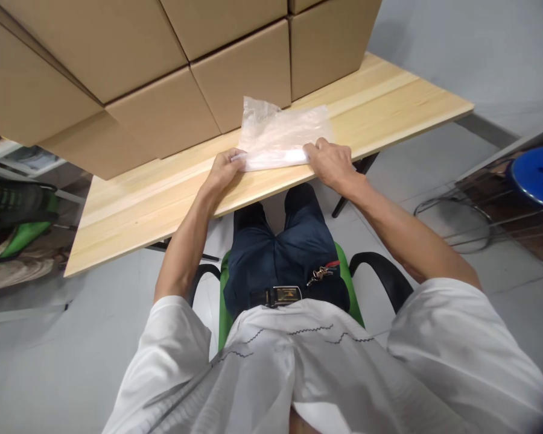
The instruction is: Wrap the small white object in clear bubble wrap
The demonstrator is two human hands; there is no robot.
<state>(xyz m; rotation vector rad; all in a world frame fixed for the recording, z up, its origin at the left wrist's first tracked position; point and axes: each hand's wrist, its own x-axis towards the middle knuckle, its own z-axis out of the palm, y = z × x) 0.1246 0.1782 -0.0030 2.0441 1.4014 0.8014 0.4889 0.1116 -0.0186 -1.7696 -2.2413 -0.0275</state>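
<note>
A clear, pinkish plastic bag or film (285, 132) lies on the wooden table (380, 114), close to its front edge. The near side of the film looks folded over into a shiny, whitish strip. My left hand (226, 169) is closed on the left end of this strip, thumb and fingers pinching it. At the strip's right end my right hand (330, 160) grips the film with curled fingers. The film's far left corner stands up, crumpled, in front of the boxes. Whether anything lies inside the fold I cannot tell.
Stacked cardboard boxes (248, 72) take up the table's far side. I sit on a green chair (353, 295) with black armrests, legs partly under the table. A blue round stool (540, 175) stands at the right; another green and black chair (27, 235) is at the left.
</note>
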